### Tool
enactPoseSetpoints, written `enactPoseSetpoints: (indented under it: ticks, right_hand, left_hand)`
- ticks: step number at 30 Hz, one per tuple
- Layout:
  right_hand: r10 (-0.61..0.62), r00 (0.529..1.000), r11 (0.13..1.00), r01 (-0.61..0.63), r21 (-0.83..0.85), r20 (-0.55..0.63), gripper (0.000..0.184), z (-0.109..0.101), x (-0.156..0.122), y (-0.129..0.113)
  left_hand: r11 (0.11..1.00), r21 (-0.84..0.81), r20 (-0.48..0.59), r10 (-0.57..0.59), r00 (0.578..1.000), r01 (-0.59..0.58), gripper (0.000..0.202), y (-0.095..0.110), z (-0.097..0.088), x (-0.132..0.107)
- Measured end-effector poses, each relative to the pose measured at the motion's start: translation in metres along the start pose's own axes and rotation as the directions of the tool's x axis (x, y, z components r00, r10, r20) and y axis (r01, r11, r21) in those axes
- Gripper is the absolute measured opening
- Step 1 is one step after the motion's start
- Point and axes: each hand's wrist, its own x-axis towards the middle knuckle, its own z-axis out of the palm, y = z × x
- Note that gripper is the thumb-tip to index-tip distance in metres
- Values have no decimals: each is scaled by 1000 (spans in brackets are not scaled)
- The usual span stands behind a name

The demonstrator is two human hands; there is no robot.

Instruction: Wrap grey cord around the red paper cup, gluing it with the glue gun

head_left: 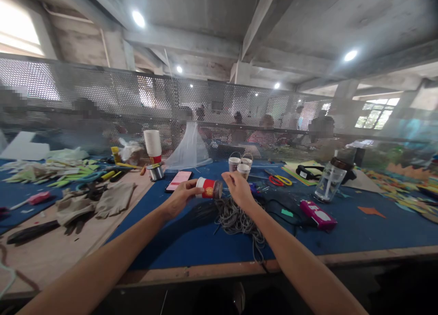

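1. My left grip (179, 198) is holding a paper cup (207, 188), fingers closed around its white left end; the cup is lying on its side in the air, with its red band in the middle and a darker part at its right end.
2. My right grip (240, 192) is hanging just right of the cup, fingers bunched narrow; whether they are pinching anything, I cannot tell.
3. Grey cord (236, 219) is lying heaped on the blue bench (160, 249), near and below my right grip.
4. Three small pails (243, 170) are standing on the far side, beyond my right grip; a phone (178, 181) is lying to the left, and scissors (280, 180) to the right.
5. By my judgement, I am working on the cup's darker end, my left side steadying and my right side doing the fine work.
6. The next move is probably calling for a steady, light left hold, avoiding crushing the wall, and precise right fingertips at that end.
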Motion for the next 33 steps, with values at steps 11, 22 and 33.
enactPoseSetpoints:
  ticks: [11,22,33]
  right_hand:
    - [27,973,963,-87,256,227,45,7,-5,-5]
    - [-95,988,962,59,267,125,19,1,-3,-11]
    - [-132,991,983,128,129,22,8,2,-5,-9]
  left_hand:
    - [998,-61,-56,28,998,-32,33,12,6,-3]
    - [996,-89,-117,-34,993,24,29,6,3,1]
    - [999,-33,-135,7,991,-11,31,13,8,-3]
